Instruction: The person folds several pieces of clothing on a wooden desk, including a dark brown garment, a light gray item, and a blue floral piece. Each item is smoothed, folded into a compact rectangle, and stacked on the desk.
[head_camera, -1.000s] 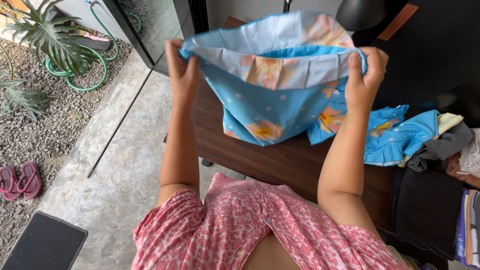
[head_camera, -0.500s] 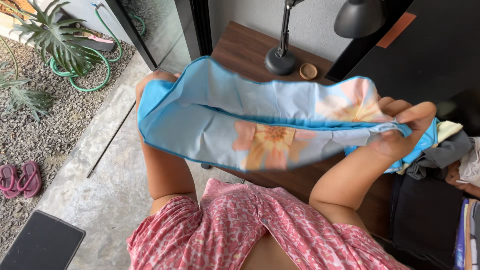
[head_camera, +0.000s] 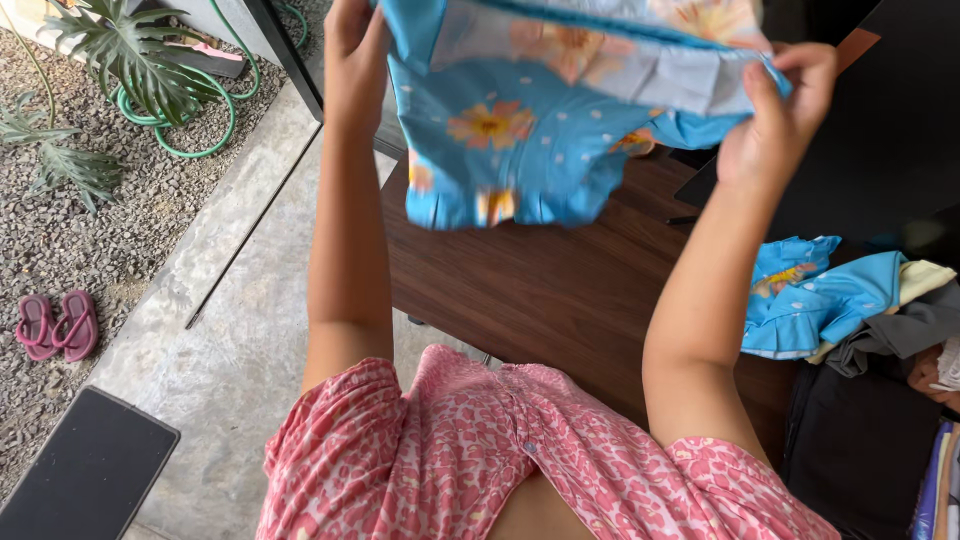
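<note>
Blue flowered cloth (head_camera: 520, 130) is hanging above the dark wooden surface (head_camera: 540, 290); left hand (head_camera: 355, 60) and right hand (head_camera: 775, 120) are each pinching an upper corner, ideally keeping the edge level and taut.

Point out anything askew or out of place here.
Nothing is damaged or spilled. Both hands, left hand and right hand, hold the blue floral garment above the wooden table; unfolded clothes lie heaped at its right.

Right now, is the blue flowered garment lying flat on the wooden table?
No: both hands, left hand and right hand, hold the blue flowered garment up in the air above the wooden table.
</note>
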